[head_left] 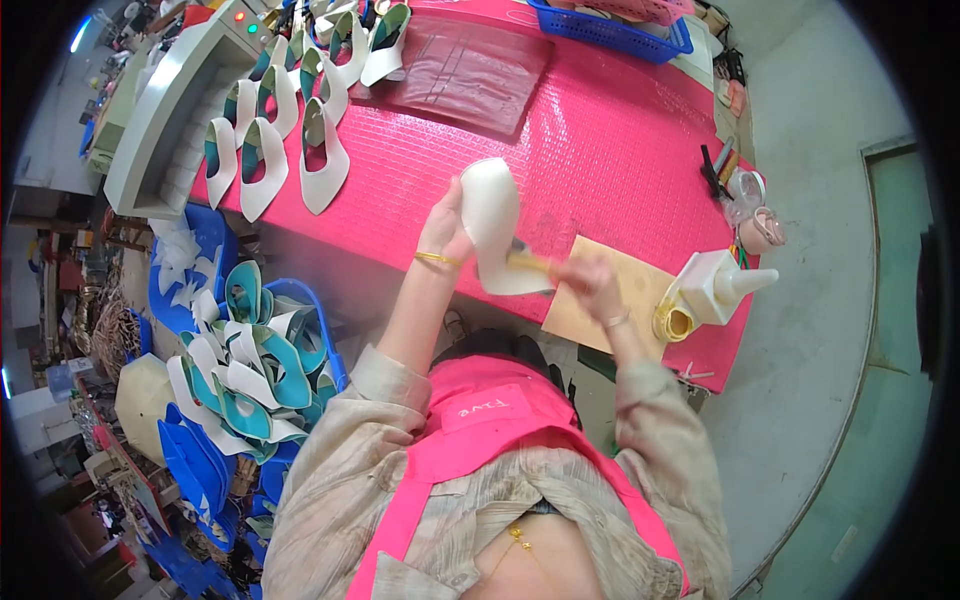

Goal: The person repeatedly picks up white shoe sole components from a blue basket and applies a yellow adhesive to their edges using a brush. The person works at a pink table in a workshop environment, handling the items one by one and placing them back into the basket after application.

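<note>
My left hand point(443, 228) grips a white shoe upper point(490, 205) by its left side and holds it raised over the front edge of the pink table. My right hand point(593, 285), smeared by motion, is closed round a wooden-handled tool point(530, 263). The tool's far end meets the lower part of the upper; its working head is partly hidden, so I cannot tell its kind. Beneath my right hand lies a tan board point(610, 270). Close to that wrist stand a yellow-stained jar point(673, 320) and a white squeeze bottle point(715, 285) with a nozzle.
Several white uppers with teal lining point(264, 165) stand in rows on the pink table point(600, 150), beside a grey machine point(165, 110). A dark red mat point(465, 75) and a blue basket point(620, 35) sit at the back. Blue bins point(325, 325) piled with uppers are at left.
</note>
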A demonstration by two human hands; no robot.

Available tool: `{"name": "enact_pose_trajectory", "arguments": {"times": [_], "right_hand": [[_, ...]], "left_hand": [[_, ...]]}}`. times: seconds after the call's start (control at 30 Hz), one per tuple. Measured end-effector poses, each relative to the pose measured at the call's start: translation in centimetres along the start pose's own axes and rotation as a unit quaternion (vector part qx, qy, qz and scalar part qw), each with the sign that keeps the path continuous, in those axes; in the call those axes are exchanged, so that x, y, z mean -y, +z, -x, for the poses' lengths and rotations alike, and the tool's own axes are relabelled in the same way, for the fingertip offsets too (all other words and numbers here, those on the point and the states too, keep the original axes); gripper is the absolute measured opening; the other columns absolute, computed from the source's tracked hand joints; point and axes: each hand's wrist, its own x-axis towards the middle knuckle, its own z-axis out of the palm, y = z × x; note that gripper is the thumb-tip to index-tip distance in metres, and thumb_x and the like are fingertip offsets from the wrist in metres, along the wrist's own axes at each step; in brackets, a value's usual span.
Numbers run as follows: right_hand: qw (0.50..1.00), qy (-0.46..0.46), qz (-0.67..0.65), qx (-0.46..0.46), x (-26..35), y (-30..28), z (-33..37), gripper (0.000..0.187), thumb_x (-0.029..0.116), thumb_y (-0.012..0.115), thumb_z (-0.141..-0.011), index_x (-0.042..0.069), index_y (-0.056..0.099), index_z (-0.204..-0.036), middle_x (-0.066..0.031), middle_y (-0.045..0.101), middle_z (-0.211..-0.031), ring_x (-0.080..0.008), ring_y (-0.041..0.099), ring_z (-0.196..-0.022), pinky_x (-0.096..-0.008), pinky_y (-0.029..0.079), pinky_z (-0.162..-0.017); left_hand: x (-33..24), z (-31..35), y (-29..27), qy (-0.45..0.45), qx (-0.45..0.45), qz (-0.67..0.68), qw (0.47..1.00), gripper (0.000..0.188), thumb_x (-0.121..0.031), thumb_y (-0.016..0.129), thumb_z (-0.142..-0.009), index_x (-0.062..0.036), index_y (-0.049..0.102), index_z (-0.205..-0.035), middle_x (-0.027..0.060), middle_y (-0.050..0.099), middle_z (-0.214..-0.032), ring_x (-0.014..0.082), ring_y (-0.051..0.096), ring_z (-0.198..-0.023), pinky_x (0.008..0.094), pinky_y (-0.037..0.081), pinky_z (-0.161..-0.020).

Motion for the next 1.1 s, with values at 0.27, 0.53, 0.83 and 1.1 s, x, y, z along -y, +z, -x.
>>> {"name": "enact_pose_trajectory", "arguments": {"times": [0.27,0.53,0.83,1.1], "right_hand": [[0.581,0.22,-0.762,-0.183,4.1,2.1,-5.6,0.021,0.013,0.054,-0.083,0.015,0.053,-0.104,-0.0052,0.054,-0.08,-0.0115,0.048,-0.054,-0.0329,0.046,-0.072],[0.602,0.343,-0.698,-0.182,7.3,0.4,-5.6,0.021,0.016,0.055,-0.084,0.015,0.053,-0.105,-0.0036,0.053,-0.077,-0.0099,0.048,-0.055,-0.0291,0.047,-0.064],[0.99,0.075,-0.083,-0.087,4.3,-2.6,-6.9,0.022,0.013,0.062,-0.072,0.012,0.062,-0.094,-0.0091,0.055,-0.067,-0.0246,0.053,-0.059,-0.0337,0.041,-0.053],[0.989,0.079,-0.115,-0.046,7.3,-3.4,-0.8,0.022,0.011,0.063,-0.07,0.011,0.063,-0.092,-0.0047,0.056,-0.07,-0.0202,0.054,-0.063,-0.0319,0.039,-0.055]], "left_hand": [[-1.1,-0.9,0.2,0.04,-0.047,-0.091,0.994,0.047,-0.038,0.026,-0.092,-0.0036,0.038,-0.122,0.012,0.048,-0.116,0.0258,0.047,-0.106,0.0391,0.036,-0.093],[4.8,7.4,-1.6,0.082,-0.126,-0.297,0.943,0.033,-0.016,0.047,-0.087,0.0003,0.043,-0.116,0.0075,0.054,-0.107,0.0174,0.054,-0.096,0.0333,0.045,-0.081],[3.5,6.2,-1.5,0.072,-0.118,-0.303,0.943,0.037,-0.026,0.036,-0.092,0.003,0.045,-0.112,0.0097,0.056,-0.101,0.0174,0.056,-0.09,0.0308,0.044,-0.081],[3.4,7.1,-0.5,0.012,-0.101,-0.119,0.988,0.042,-0.03,0.038,-0.091,0.0016,0.04,-0.118,0.0109,0.053,-0.108,0.0221,0.053,-0.097,0.0349,0.041,-0.085]]}}
